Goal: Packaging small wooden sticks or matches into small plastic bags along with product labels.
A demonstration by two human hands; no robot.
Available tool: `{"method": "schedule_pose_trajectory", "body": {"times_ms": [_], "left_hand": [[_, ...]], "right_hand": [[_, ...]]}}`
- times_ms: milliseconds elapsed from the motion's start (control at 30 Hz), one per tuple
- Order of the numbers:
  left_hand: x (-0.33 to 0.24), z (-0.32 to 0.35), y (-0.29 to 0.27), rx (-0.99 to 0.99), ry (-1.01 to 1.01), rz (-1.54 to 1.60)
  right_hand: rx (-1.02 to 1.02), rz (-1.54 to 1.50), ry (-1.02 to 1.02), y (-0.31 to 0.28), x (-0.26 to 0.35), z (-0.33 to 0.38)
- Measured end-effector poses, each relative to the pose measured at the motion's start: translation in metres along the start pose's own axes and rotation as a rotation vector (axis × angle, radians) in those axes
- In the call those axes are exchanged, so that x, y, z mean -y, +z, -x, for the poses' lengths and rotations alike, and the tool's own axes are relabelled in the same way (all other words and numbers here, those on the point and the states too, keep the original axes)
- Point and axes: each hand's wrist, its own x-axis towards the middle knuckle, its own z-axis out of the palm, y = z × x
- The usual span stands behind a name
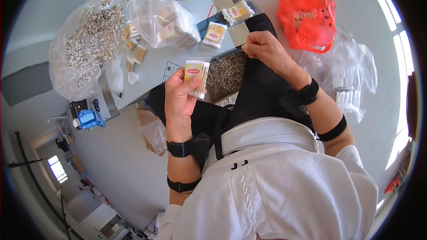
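My left hand [178, 95] holds a small clear packet of cotton swabs [197, 78] with a yellow and red label, upright above my lap. My right hand [266, 50] is raised to the right of it, fingers pinched together near the edge of a tray of loose swabs [227, 74]; what it pinches is too small to tell. Two filled swab packets [215, 34] [238, 12] lie on the grey table [155, 64] just beyond the hands.
A large clear bag of loose swabs [86, 44] sits at the table's left, with a clear bag of filled packets [167, 20] beside it. A red plastic bag [307, 13] and a clear bag of white bundles [349, 80] lie on the floor at right. A blue tape dispenser [88, 119] sits lower left.
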Motion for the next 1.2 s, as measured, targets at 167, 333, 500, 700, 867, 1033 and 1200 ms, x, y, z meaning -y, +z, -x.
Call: {"method": "schedule_pose_trajectory", "body": {"times_ms": [167, 333, 500, 700, 867, 1033, 1200], "left_hand": [[0.000, -0.002, 0.000, 0.126, -0.075, 0.175], [0.000, -0.002, 0.002, 0.291, -0.131, 0.372], [0.001, -0.002, 0.000, 0.311, -0.182, 0.427], [-0.002, -0.001, 0.011, 0.337, -0.196, 0.399], [-0.010, 0.008, 0.026, 0.106, 0.006, -0.019], [-0.022, 0.000, 0.029, 0.196, 0.034, -0.360], [-0.018, -0.031, 0.016, 0.115, 0.078, -0.292]], "right_hand": [[0.227, 0.065, -0.019, -0.003, -0.023, 0.006], [0.206, 0.138, -0.114, 0.000, -0.012, 0.006], [0.233, -0.358, 0.003, 0.022, 0.035, 0.011], [0.197, -0.370, -0.384, 0.035, 0.043, 0.003], [0.165, -0.409, 0.019, 0.025, 0.050, 0.001], [0.347, -0.201, -0.029, 0.023, 0.037, 0.001], [0.210, -0.320, 0.121, 0.022, 0.022, -0.003]]}}
